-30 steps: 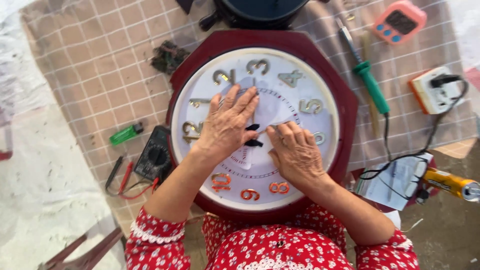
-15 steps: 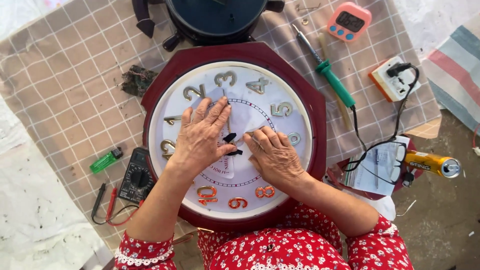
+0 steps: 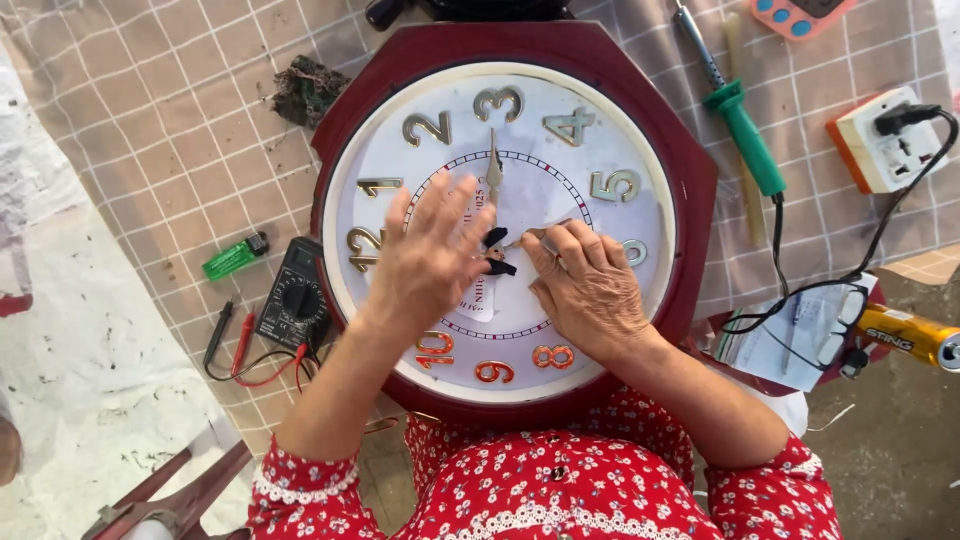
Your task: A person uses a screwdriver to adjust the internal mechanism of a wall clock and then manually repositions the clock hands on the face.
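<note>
A large wall clock (image 3: 690, 190) with a dark red octagonal frame lies face up on a checked cloth. Its white dial (image 3: 560, 130) carries raised gold numerals. My left hand (image 3: 428, 258) rests flat on the dial, fingers spread, just left of the centre. My right hand (image 3: 585, 285) lies to the right of the centre, its fingertips pinched at the clock hands (image 3: 495, 250) near the hub. A thin gold hand (image 3: 493, 165) points up toward the top numeral. Both forearms come out of red floral sleeves.
A black multimeter (image 3: 295, 305) with red and black leads and a green lighter (image 3: 232, 258) lie left of the clock. A green-handled soldering iron (image 3: 745, 135), a white power socket (image 3: 880, 140), a yellow tool (image 3: 915, 335) and papers (image 3: 790, 335) lie to the right.
The view has closed in on the clock. My left hand slid slightly toward the centre and my right fingertips moved in onto the hands at the hub.
</note>
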